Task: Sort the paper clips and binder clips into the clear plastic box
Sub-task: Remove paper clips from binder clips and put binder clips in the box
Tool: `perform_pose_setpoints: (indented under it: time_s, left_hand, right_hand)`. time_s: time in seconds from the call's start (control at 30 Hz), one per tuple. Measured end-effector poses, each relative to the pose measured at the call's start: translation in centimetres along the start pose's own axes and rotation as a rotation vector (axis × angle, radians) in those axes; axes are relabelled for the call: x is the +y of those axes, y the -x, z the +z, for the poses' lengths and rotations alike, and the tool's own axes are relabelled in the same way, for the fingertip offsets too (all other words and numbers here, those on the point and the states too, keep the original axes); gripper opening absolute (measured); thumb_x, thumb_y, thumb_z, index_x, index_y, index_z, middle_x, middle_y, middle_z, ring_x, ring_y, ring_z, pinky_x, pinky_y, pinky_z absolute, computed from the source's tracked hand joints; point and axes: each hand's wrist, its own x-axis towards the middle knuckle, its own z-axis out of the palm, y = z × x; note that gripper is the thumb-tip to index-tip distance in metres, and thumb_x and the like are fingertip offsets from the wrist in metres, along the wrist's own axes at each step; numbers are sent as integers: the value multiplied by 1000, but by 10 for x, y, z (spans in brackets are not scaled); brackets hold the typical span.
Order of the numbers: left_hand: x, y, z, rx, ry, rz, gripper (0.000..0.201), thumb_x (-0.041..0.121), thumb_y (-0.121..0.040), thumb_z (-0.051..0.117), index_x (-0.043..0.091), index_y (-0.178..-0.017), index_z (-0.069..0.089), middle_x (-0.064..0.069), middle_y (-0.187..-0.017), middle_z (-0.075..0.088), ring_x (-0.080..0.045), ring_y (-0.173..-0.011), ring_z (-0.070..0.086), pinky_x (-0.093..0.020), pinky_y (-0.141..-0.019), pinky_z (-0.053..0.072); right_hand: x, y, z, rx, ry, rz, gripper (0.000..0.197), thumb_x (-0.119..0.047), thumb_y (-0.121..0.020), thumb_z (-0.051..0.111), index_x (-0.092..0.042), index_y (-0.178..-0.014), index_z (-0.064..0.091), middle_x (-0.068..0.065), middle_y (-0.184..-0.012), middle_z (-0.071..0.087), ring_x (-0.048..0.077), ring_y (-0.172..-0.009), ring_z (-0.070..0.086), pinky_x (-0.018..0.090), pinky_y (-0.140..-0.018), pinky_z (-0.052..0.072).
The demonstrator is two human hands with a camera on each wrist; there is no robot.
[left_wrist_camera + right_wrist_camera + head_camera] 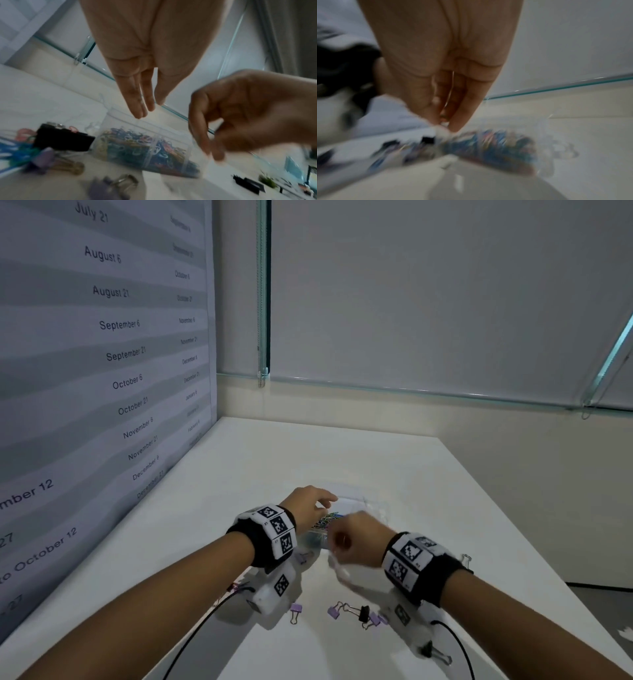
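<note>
The clear plastic box (363, 502) stands mid-table, its compartments packed with coloured paper clips (137, 143). My left hand (308, 505) hovers over the box's left end with straight, relaxed fingers (137, 106) and holds nothing. My right hand (354, 539) is at the box's near right side, fingers curled together. In the blurred right wrist view its fingertips (453, 121) meet round a thin wire, apparently a paper clip. Purple binder clips (296, 609) and a black one (363, 613) lie on the table nearer to me.
The white table (428, 491) meets a wall chart on the left and a wall behind. More binder clips lie left of the box (63, 139), at the right edge (466, 559) and under my right forearm (432, 652). Loose paper clips (10, 152) lie further left.
</note>
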Motion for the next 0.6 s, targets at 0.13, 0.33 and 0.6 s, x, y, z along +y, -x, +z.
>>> perform_pose_setpoints:
  time_s: [0.13, 0.33, 0.6]
  left_hand:
    - [-3, 20, -9, -6, -147, 85, 41, -9, -88, 37, 9, -113, 63, -11, -116, 64, -22, -99, 59, -15, -78, 41]
    - [-24, 46, -23, -264, -317, 88, 27, 0, -88, 47, 8, -105, 67, -8, -107, 68, -11, -77, 56, -4, -59, 36]
    - [-45, 59, -9, -349, -406, -4, 27, 18, -80, 66, 15, -106, 65, -1, -107, 66, -7, -82, 49, -3, -59, 31]
  right_hand:
    - [21, -7, -26, 264, -132, 153, 7, -10, -79, 61, -13, -81, 67, -4, -75, 63, 11, -66, 56, 16, -67, 39]
    - [29, -6, -27, 277, -123, 226, 11, -16, -83, 63, -12, -92, 68, -2, -90, 62, 10, -75, 50, 22, -73, 39]
    - [11, 18, 5, -261, 43, 110, 14, -16, -74, 72, -10, -87, 70, 7, -93, 72, 10, -73, 56, 21, -74, 48]
